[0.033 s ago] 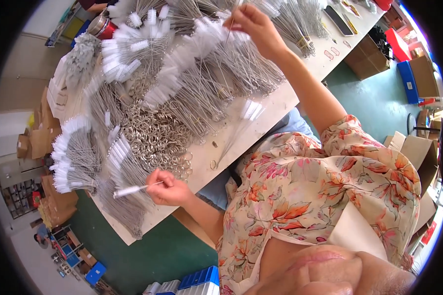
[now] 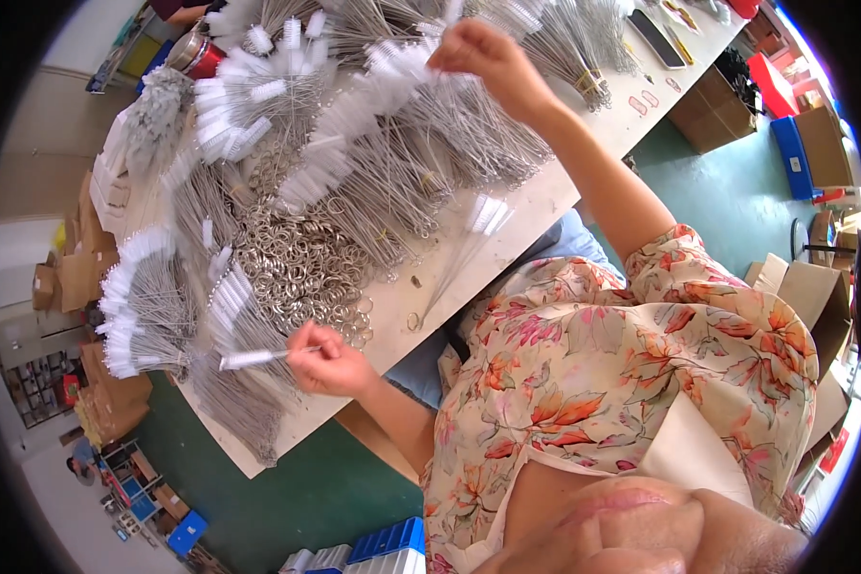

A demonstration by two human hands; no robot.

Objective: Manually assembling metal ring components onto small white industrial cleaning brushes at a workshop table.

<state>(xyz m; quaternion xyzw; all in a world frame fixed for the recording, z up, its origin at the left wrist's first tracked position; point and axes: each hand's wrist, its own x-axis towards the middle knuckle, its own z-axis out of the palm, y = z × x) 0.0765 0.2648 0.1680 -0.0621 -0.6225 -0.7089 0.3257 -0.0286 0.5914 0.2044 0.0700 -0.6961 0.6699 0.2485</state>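
Note:
My left hand pinches the thin wire stem of a white-bristled straw brush, which points left above a pile of brush stems at the near left of the table. My right hand is raised over the far bundles with its fingertips pinched together. A white bristle head sticks up just above them; the stem is hard to see. Between my hands lies a heap of metal split rings. Beside it are large bundles of straw brushes with looped wire ends.
A few loose brushes lie near the front edge of the white table. At its far right sits a dark flat phone-like object. A red metal container stands at the far left. Cardboard boxes stand on the green floor.
My right hand has shifted slightly nearer and to the left, and the bristle head by its fingers shows more. The left hand's brush has tilted a little flatter.

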